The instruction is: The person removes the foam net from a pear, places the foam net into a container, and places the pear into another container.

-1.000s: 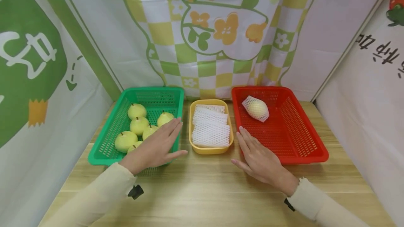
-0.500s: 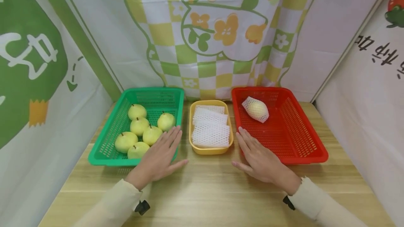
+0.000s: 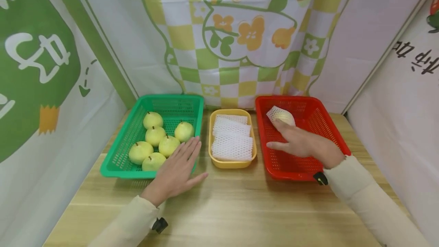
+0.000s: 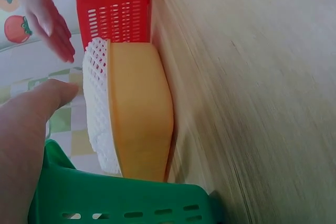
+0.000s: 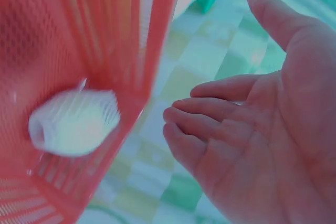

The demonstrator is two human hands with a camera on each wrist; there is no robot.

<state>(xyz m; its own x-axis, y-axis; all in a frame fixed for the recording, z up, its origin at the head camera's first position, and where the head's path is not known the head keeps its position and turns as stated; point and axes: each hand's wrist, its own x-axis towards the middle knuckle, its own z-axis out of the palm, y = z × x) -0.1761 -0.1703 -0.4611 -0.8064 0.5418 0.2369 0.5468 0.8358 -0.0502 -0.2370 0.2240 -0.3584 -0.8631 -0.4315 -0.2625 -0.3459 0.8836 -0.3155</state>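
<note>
My right hand [image 3: 302, 142] hovers over the red basket [image 3: 329, 125], fingers extended toward a pear in a white foam net [image 3: 284, 116] at its back left. In the right wrist view the netted pear [image 5: 76, 121] lies apart from the fingers, and the palm holds nothing. My left hand [image 3: 176, 172] is held flat, fingers straight, at the front right corner of the green basket [image 3: 113, 161]. Several bare yellow-green pears [image 3: 168, 146] lie in that basket. Whether the left hand touches the rim cannot be told.
Between the baskets stands a yellow tub [image 3: 233, 165] with several white foam nets [image 3: 231, 146] stacked in it. All three containers sit on a wooden table [image 3: 236, 209]. A patterned cloth [image 3: 236, 75] hangs right behind them, with printed walls at both sides.
My right hand has left the red basket's left front edge and moved right and forward over its inside. The left hand drew back slightly, then stayed put. The head view has shifted a little.
</note>
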